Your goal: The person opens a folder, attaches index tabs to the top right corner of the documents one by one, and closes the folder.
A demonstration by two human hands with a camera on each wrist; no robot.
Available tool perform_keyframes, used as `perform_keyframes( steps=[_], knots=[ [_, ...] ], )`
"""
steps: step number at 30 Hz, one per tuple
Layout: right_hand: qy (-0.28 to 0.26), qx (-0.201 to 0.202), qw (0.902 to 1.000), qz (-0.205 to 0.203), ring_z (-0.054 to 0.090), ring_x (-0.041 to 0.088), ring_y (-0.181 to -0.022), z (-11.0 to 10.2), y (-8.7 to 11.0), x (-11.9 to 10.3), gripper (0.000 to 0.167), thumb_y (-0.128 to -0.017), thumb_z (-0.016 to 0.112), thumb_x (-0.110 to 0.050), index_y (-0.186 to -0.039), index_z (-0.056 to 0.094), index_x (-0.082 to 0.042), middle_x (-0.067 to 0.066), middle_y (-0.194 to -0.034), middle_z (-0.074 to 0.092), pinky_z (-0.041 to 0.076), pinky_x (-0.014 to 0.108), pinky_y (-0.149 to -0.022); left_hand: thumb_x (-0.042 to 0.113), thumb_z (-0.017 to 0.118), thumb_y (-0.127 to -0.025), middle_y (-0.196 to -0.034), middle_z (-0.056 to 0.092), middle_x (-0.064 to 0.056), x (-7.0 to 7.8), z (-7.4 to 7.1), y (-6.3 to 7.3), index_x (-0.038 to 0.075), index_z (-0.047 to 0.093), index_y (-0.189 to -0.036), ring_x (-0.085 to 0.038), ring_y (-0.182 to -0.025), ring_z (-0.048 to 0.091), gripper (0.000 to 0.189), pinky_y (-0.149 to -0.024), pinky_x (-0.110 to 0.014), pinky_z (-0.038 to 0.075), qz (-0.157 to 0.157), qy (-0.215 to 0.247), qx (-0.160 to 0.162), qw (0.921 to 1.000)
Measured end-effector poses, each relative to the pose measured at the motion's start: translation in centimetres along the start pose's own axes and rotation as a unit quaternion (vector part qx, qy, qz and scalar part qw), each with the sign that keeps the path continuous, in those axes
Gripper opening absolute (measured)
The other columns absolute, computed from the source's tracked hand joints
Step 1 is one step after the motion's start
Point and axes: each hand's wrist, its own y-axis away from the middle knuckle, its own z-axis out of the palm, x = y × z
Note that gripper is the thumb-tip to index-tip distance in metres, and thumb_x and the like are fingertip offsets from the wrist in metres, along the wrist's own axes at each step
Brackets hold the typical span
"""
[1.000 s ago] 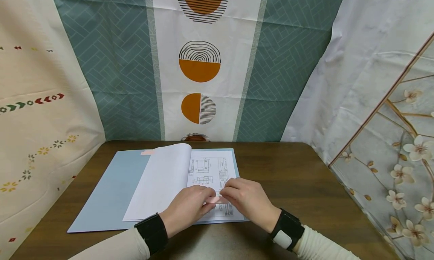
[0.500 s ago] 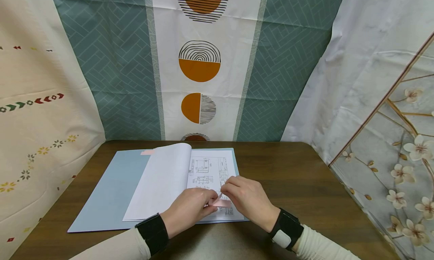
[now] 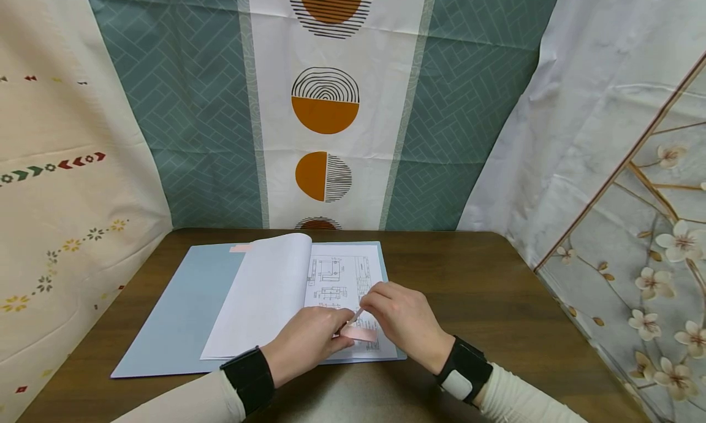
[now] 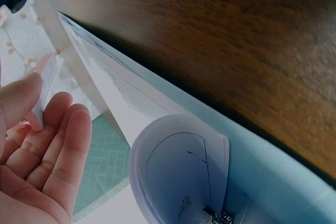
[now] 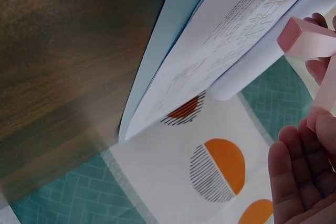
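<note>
My left hand (image 3: 311,332) pinches a small pad of pink sticky notes (image 3: 360,333) over the lower part of a printed drawing sheet (image 3: 333,273). The pad's layered edge (image 5: 289,36) shows in the right wrist view. My right hand (image 3: 401,320) pinches the end of one pink strip (image 5: 324,90), which slants up off the pad while its other end is still at it. In the left wrist view the thumb lies across the pad (image 4: 49,80) with fingers behind it. The sheet belongs to an open blue folder (image 3: 165,312), with white pages (image 3: 261,294) turned over to the left.
The folder lies on a dark wooden table (image 3: 458,270). A pink sticky note (image 3: 239,248) is stuck near the top of the folder's left cover. A patterned curtain (image 3: 325,116) hangs behind, with a floral cloth (image 3: 651,257) at the right.
My right hand has lifted slightly, drawing the strip up from the pad. The pad, formerly mostly covered between both hands, now shows and tilts in the left hand.
</note>
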Motion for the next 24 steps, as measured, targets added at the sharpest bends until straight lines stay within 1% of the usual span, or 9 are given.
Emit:
perform_keyframes(
  steps=[3,6,8,10,13,15,18,20,24],
  knots=[
    [0.000,0.008,1.0000,0.001,0.072,0.010,-0.092,-0.2,0.0,0.0,0.028,-0.085,0.097,-0.008,-0.107,0.083,-0.019,-0.007,-0.102,0.076,0.063,0.030,-0.081,0.025,0.095,-0.089,-0.085,0.072,0.009,0.0,0.0,0.1,0.007,0.078,-0.123,-0.005,-0.071,0.058,0.042,-0.068,-0.024,0.050,0.000,0.001,0.000,1.0000],
    [-0.005,0.023,0.9997,0.006,0.072,0.011,-0.091,-0.3,0.0,0.1,0.026,-0.086,0.096,-0.008,-0.106,0.083,-0.018,-0.007,-0.101,0.076,0.063,0.030,-0.079,0.024,0.095,-0.090,-0.086,0.074,0.008,-0.2,0.1,0.3,0.007,0.078,-0.122,-0.004,-0.072,0.060,0.041,-0.069,-0.025,0.052,0.009,-0.002,0.007,0.9999],
    [-0.007,0.033,0.9994,0.009,0.072,0.011,-0.090,-0.4,0.1,0.3,0.025,-0.086,0.096,-0.008,-0.105,0.083,-0.018,-0.007,-0.101,0.076,0.063,0.030,-0.077,0.024,0.095,-0.090,-0.087,0.074,0.008,-0.4,0.2,0.4,0.007,0.078,-0.120,-0.003,-0.071,0.059,0.038,-0.069,-0.026,0.052,0.013,-0.005,0.013,0.9998],
    [-0.008,0.037,0.9992,0.010,0.071,0.010,-0.090,-0.5,0.1,0.4,0.024,-0.087,0.096,-0.009,-0.105,0.084,-0.019,-0.008,-0.101,0.076,0.063,0.030,-0.077,0.024,0.094,-0.092,-0.085,0.073,0.009,-0.7,0.2,0.6,0.009,0.078,-0.114,-0.003,-0.071,0.058,0.030,-0.068,-0.026,0.051,0.014,-0.010,0.017,0.9997],
    [-0.002,0.037,0.9993,0.009,0.071,0.010,-0.089,-0.7,0.3,0.7,0.023,-0.088,0.096,-0.011,-0.105,0.084,-0.019,-0.008,-0.101,0.075,0.063,0.030,-0.077,0.023,0.093,-0.093,-0.084,0.070,0.012,-1.0,0.1,0.8,0.014,0.078,-0.106,-0.003,-0.069,0.055,0.021,-0.067,-0.025,0.049,0.008,-0.016,0.020,0.9996],
    [0.003,0.035,0.9994,0.009,0.070,0.010,-0.089,-0.8,0.4,0.9,0.023,-0.087,0.096,-0.012,-0.105,0.084,-0.019,-0.008,-0.101,0.075,0.063,0.030,-0.077,0.023,0.093,-0.093,-0.083,0.069,0.013,-1.1,0.0,1.0,0.016,0.078,-0.102,-0.004,-0.070,0.054,0.019,-0.067,-0.026,0.049,0.003,-0.020,0.020,0.9996],
    [0.012,0.034,0.9993,0.007,0.070,0.011,-0.087,-0.8,0.6,1.2,0.024,-0.085,0.098,-0.010,-0.104,0.084,-0.018,-0.007,-0.100,0.076,0.063,0.031,-0.077,0.023,0.094,-0.092,-0.088,0.071,0.011,-1.1,-0.2,1.3,0.017,0.078,-0.103,-0.007,-0.074,0.055,0.020,-0.070,-0.028,0.051,0.000,-0.032,0.018,0.9993],
    [0.018,0.032,0.9993,0.009,0.069,0.011,-0.086,-0.7,0.8,1.4,0.024,-0.084,0.098,-0.010,-0.103,0.085,-0.017,-0.007,-0.099,0.076,0.063,0.030,-0.076,0.024,0.094,-0.091,-0.092,0.072,0.009,-1.0,-0.3,1.5,0.017,0.079,-0.104,-0.009,-0.079,0.056,0.022,-0.074,-0.030,0.054,-0.001,-0.040,0.016,0.9991],
    [0.027,0.025,0.9992,0.016,0.069,0.011,-0.084,-0.6,1.1,1.6,0.025,-0.083,0.099,-0.010,-0.102,0.085,-0.017,-0.006,-0.098,0.076,0.062,0.029,-0.074,0.027,0.093,-0.092,-0.099,0.067,0.007,-0.7,-0.2,2.1,0.018,0.078,-0.103,-0.012,-0.090,0.057,0.020,-0.083,-0.030,0.056,0.013,-0.053,0.005,0.9985]
  ],
)
